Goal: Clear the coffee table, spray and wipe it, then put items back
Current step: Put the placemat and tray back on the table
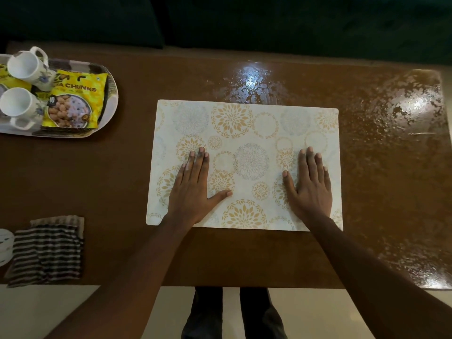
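Both hands, left (193,189) and right (310,187), spread flat on mat (247,133). Risk: desk (367,167) looks wet; mat may slide or trap moisture.

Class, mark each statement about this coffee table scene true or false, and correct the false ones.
1. The left hand and right hand rest flat on the placemat, fingers straight. True.
2. The striped cloth lies on the placemat. False: it lies on the table, left of the placemat.
3. The yellow packet sits on the tray with two mugs. True.
4. The tray is right of the placemat. False: it is at the far left.
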Demonstrator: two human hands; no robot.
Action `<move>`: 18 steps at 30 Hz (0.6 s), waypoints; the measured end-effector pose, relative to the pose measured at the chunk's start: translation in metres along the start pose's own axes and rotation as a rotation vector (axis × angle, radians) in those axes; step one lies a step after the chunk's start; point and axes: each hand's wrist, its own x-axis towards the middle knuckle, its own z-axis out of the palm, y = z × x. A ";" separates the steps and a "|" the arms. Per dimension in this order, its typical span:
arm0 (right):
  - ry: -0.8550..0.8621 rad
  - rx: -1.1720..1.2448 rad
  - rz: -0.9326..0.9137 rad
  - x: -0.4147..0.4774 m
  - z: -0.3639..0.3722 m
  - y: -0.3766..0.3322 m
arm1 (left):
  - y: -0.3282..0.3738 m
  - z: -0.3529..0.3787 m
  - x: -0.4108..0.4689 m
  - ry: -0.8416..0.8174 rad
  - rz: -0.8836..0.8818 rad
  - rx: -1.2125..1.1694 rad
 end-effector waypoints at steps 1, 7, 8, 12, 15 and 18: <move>0.001 -0.002 0.003 -0.001 0.000 0.000 | 0.001 0.000 -0.001 0.000 0.001 0.000; -0.002 -0.014 0.000 -0.002 0.000 0.000 | 0.002 0.002 -0.004 0.002 -0.004 -0.007; -0.005 -0.016 -0.002 -0.002 0.000 0.000 | 0.003 0.001 -0.004 0.000 -0.006 -0.007; -0.007 -0.024 -0.013 -0.001 -0.002 0.002 | 0.005 0.000 -0.005 -0.008 -0.015 -0.012; -0.008 -0.018 -0.009 -0.001 -0.001 0.003 | 0.005 0.000 -0.005 -0.002 -0.012 -0.014; -0.001 -0.026 -0.016 -0.001 0.000 0.003 | 0.005 0.000 -0.005 -0.010 -0.021 -0.018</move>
